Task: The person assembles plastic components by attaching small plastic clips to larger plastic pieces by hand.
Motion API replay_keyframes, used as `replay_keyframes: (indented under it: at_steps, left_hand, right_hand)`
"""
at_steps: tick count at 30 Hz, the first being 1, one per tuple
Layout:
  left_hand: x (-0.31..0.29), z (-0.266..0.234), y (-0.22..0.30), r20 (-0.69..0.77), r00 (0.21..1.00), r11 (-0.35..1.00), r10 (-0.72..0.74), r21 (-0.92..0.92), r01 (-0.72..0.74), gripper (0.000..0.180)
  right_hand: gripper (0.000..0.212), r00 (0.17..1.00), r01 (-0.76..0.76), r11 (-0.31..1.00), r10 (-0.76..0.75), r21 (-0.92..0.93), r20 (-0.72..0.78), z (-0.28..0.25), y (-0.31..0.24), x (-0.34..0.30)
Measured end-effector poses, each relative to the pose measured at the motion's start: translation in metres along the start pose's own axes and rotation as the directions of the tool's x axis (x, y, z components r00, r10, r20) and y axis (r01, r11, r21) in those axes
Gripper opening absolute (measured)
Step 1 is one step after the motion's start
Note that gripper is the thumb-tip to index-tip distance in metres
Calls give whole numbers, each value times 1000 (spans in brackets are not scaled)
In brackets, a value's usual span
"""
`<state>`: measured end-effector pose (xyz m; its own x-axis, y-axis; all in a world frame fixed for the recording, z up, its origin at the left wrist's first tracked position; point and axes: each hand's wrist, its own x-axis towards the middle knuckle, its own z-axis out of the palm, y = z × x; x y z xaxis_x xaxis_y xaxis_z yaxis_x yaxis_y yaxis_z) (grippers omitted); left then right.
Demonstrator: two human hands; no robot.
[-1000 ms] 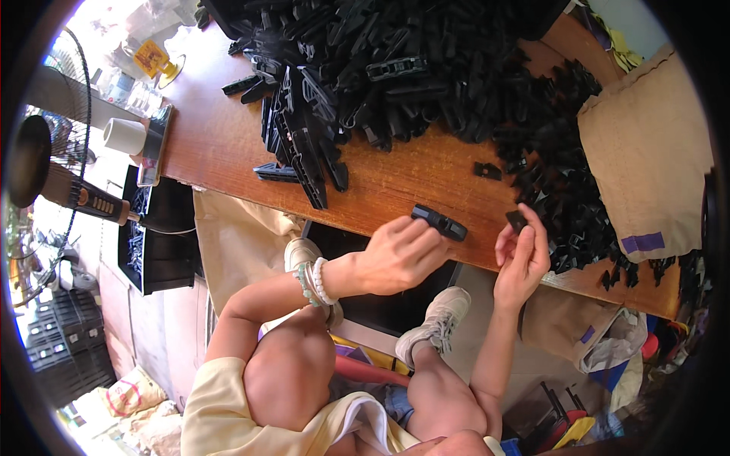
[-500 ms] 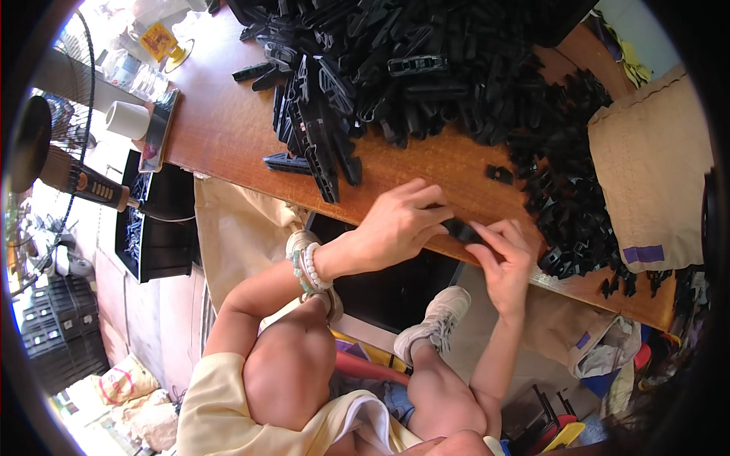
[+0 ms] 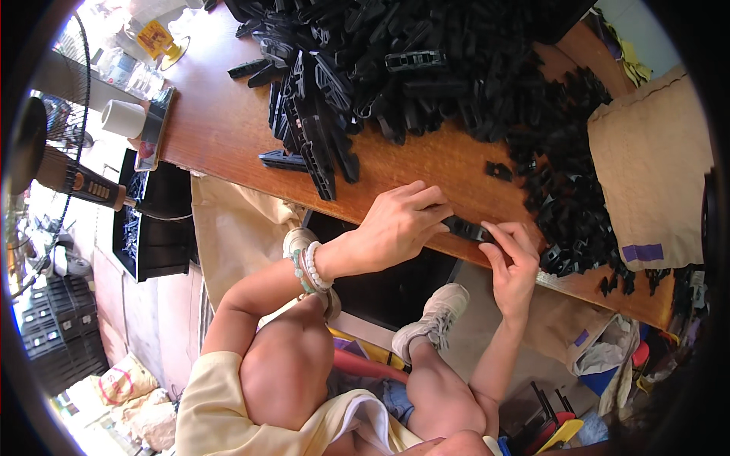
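Observation:
Between my two hands, over the table's front edge, is a narrow black plastic part. My left hand is closed on its left end, hiding that end; beaded bracelets circle the wrist. The thumb and fingers of my right hand pinch the right end. Beyond my hands, long black plastic parts lie heaped on the wooden table. Small black plastic pieces form another pile to the right, with a single small piece lying apart on the wood.
A tan cloth bag sits at the table's right end. At the left are a fan, a white paper roll, a phone-like slab and a black bin of parts. Another black container stands below the table edge.
My right hand has shifted slightly right, so more of the black part shows between my hands. My left hand stays in nearly the same place.

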<state>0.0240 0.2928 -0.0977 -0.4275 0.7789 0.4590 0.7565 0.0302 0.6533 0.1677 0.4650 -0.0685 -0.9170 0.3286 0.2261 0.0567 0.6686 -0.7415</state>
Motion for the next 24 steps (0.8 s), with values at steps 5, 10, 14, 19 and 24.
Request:
replay_keyframes:
  at_steps: [5,10,14,19,24]
  left_hand:
    - [3,-2,-2,46,999,999,3,-38,-2,23]
    - [4,-4,-3,13,999,999,29,-44,-29,21]
    - [16,-44,1,95,995,998,33,-57,-28,21]
    - [77,-67,-11,-62,990,879,125,469,-81,18]
    - [106,-62,-46,-82,979,735,186,672,-83,8]
  right_hand:
    - [30,997,81,996,-82,38,14,14,2,9]
    - [31,999,29,995,-26,97,-33,16,0,8]
    - [26,991,7,979,-34,205,129,1,6,4]
    - [26,986,-28,999,32,28,-165,-2,3,36]
    - [31,979,11,922,-89,-388,-183,21,14,60]
